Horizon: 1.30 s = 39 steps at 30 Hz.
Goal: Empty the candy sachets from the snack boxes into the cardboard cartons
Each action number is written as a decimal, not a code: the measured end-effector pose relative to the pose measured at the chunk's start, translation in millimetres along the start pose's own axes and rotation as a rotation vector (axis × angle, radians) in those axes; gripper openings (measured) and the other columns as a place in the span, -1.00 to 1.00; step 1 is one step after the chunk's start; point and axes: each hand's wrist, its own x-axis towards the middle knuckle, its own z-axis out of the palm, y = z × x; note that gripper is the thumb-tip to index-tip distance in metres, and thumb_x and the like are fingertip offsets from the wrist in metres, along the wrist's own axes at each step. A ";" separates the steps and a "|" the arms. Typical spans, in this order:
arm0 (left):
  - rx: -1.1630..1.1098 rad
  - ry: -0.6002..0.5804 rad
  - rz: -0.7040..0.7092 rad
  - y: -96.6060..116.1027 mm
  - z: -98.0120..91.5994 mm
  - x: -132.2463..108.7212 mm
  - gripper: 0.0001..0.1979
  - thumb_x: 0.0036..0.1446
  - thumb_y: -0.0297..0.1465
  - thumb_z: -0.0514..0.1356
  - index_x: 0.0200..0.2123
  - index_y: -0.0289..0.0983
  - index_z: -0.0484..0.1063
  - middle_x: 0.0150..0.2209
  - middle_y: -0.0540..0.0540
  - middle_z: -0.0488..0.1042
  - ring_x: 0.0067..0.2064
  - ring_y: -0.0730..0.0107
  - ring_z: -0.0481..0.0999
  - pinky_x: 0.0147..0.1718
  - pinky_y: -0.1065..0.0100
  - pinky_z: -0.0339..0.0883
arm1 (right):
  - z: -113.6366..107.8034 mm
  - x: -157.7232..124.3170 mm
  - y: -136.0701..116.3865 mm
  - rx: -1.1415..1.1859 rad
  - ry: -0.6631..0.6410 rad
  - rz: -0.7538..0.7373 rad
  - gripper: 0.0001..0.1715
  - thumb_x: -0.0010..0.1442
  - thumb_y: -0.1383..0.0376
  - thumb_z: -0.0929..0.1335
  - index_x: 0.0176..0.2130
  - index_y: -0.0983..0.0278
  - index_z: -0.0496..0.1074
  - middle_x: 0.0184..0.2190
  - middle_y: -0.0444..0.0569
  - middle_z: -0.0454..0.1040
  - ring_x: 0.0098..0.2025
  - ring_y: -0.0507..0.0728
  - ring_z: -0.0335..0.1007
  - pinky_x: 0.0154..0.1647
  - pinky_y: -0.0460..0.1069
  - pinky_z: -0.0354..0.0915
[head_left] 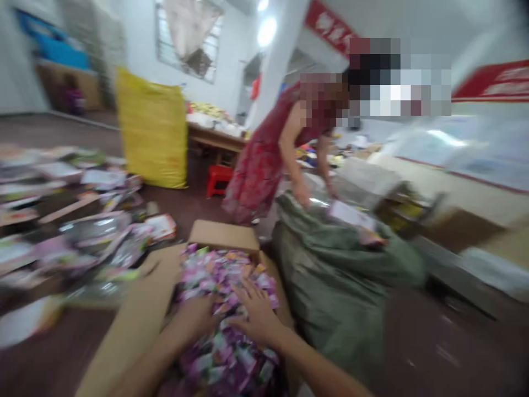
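An open cardboard box (136, 309) in front of me is filled with small purple-and-white wrapped packets (223, 353). My right hand (258, 309) lies on top of the packets with its fingers spread. Beside it, my left hand (198, 317) reaches into the same pile; motion blur and the packets hide its fingers, so I cannot tell whether it holds any. The far flap (223, 234) of the box stands folded outward.
Just right of the box stands a large green sack (330, 286), where a person in a red dress (268, 149) bends with both hands at its mouth. Flattened packaging (95, 237) covers the floor at left. Behind are a yellow sack (152, 129) and a red stool (219, 179).
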 end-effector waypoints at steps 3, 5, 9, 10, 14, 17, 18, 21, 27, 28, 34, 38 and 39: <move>0.031 -0.038 -0.030 1.6 -36.8 -22.7 -0.58 0.13 -0.35 0.17 0.05 -0.30 0.53 -0.06 -0.40 0.60 -0.02 -0.15 0.58 -0.08 0.14 0.37 | 90.3 -11.1 -28.3 -0.200 -0.364 0.104 0.13 0.08 -0.27 0.36 0.42 0.17 0.09 0.47 0.19 -0.11 0.48 0.57 -0.35 0.32 0.56 -0.21; -0.112 0.020 -0.028 -28.4 -63.9 -34.5 -0.49 0.10 -0.26 0.25 0.13 -0.30 0.48 -0.04 -0.35 0.60 -0.06 -0.09 0.58 -0.11 0.17 0.37 | 127.9 -6.6 -26.0 -0.361 -0.434 0.142 0.11 0.11 -0.32 0.26 0.39 0.25 0.16 0.48 0.20 -0.17 0.48 0.59 -0.52 0.29 0.61 -0.28; -0.438 0.476 -0.329 -145.2 -96.7 -92.2 -0.35 0.18 -0.14 0.19 0.29 -0.27 0.32 -0.06 -0.21 0.59 -0.14 0.17 0.57 -0.17 0.30 0.37 | 171.7 12.9 9.8 -0.584 -0.420 0.082 -0.05 0.14 -0.29 0.23 0.24 0.25 0.39 0.50 0.12 -0.25 0.48 0.56 -0.66 0.30 0.59 -0.29; -0.362 0.595 -0.524 -178.9 -97.2 -113.1 -0.34 0.18 -0.13 0.20 0.29 -0.30 0.31 -0.05 -0.23 0.58 -0.09 0.14 0.56 -0.12 0.28 0.36 | 177.6 14.7 20.7 -0.606 -0.411 0.060 -0.10 0.13 -0.28 0.24 0.19 0.22 0.45 0.49 0.09 -0.21 0.48 0.56 -0.65 0.30 0.59 -0.30; -0.030 0.422 -1.086 -302.3 -66.9 -197.4 0.04 -0.20 -0.19 0.47 0.34 -0.42 0.20 0.22 -0.56 0.33 0.24 -0.31 0.32 0.13 -0.02 0.22 | 191.6 12.6 55.6 -0.593 -0.334 -0.054 -0.23 0.09 -0.29 0.25 0.08 0.04 0.54 0.46 0.01 -0.03 0.47 0.62 -0.60 0.24 0.66 -0.35; 0.151 0.172 -1.163 -362.9 -24.5 -245.5 0.45 -0.52 -0.17 0.57 0.45 -0.31 -0.04 0.39 -0.63 -0.03 0.40 -0.48 -0.07 0.23 -0.27 -0.04 | 197.1 12.5 68.7 -0.588 -0.322 -0.073 -0.27 0.07 -0.28 0.26 0.09 -0.06 0.52 0.44 -0.02 0.02 0.47 0.63 -0.58 0.22 0.68 -0.36; 0.207 0.083 -1.174 -375.7 -10.8 -256.4 0.50 -0.54 -0.15 0.58 0.47 -0.27 -0.11 0.42 -0.62 -0.12 0.43 -0.47 -0.16 0.25 -0.31 -0.12 | 197.9 13.2 70.9 -0.590 -0.326 -0.071 -0.27 0.07 -0.27 0.27 0.10 -0.07 0.51 0.44 -0.02 0.01 0.47 0.63 -0.59 0.21 0.68 -0.35; 0.260 -0.046 -1.209 -394.6 18.9 -273.4 0.46 -0.42 -0.20 0.55 0.48 -0.24 -0.22 0.40 -0.62 -0.05 0.41 -0.40 -0.07 0.24 -0.30 -0.12 | 197.1 14.5 71.9 -0.597 -0.343 -0.066 -0.23 0.07 -0.26 0.27 0.12 0.01 0.51 0.46 0.00 -0.06 0.46 0.65 -0.67 0.20 0.70 -0.37; 0.212 0.139 -1.276 -371.4 13.1 -272.0 0.14 -0.14 -0.12 0.40 0.45 -0.26 -0.03 0.17 -0.56 0.32 0.22 -0.36 0.29 0.13 -0.15 0.14 | 193.5 15.8 55.3 -0.585 -0.339 -0.009 -0.16 0.13 -0.29 0.25 0.14 0.16 0.50 0.48 0.06 -0.17 0.45 0.64 -0.73 0.23 0.67 -0.43; 0.149 0.221 -1.307 -362.6 5.5 -270.3 0.10 -0.11 -0.09 0.37 0.44 -0.28 0.01 0.14 -0.55 0.35 0.19 -0.37 0.32 0.10 -0.14 0.19 | 193.0 17.0 50.9 -0.595 -0.342 -0.012 -0.14 0.13 -0.30 0.23 0.14 0.17 0.50 0.48 0.07 -0.16 0.45 0.63 -0.71 0.25 0.66 -0.42; -0.655 0.866 -0.830 -262.0 -65.7 -226.9 -0.08 -0.13 -0.20 0.36 0.33 -0.16 0.21 -0.01 -0.15 0.56 -0.05 0.00 0.56 -0.04 0.11 0.42 | 175.9 28.7 10.2 -0.511 -0.375 0.041 -0.01 0.14 -0.36 0.14 0.23 0.19 0.42 0.49 0.07 -0.21 0.48 0.55 -0.66 0.32 0.57 -0.47; -1.210 0.709 -0.361 -144.0 -103.5 -166.9 -0.11 -0.18 -0.25 0.38 0.28 -0.21 0.25 -0.08 -0.15 0.61 -0.20 0.08 0.63 -0.15 0.13 0.50 | 134.4 30.7 -18.3 -0.196 -0.530 0.066 0.03 0.04 -0.37 0.27 0.25 0.18 0.38 0.49 0.08 -0.20 0.49 0.51 -0.61 0.33 0.54 -0.51; -1.305 0.603 -0.320 -115.0 -104.8 -151.7 -0.14 -0.18 -0.24 0.38 0.25 -0.25 0.29 -0.10 -0.18 0.62 -0.20 0.06 0.63 -0.16 0.11 0.51 | 120.9 28.3 -23.0 -0.069 -0.516 0.063 -0.03 0.03 -0.35 0.30 0.20 0.17 0.44 0.47 0.09 -0.09 0.50 0.49 -0.52 0.34 0.52 -0.51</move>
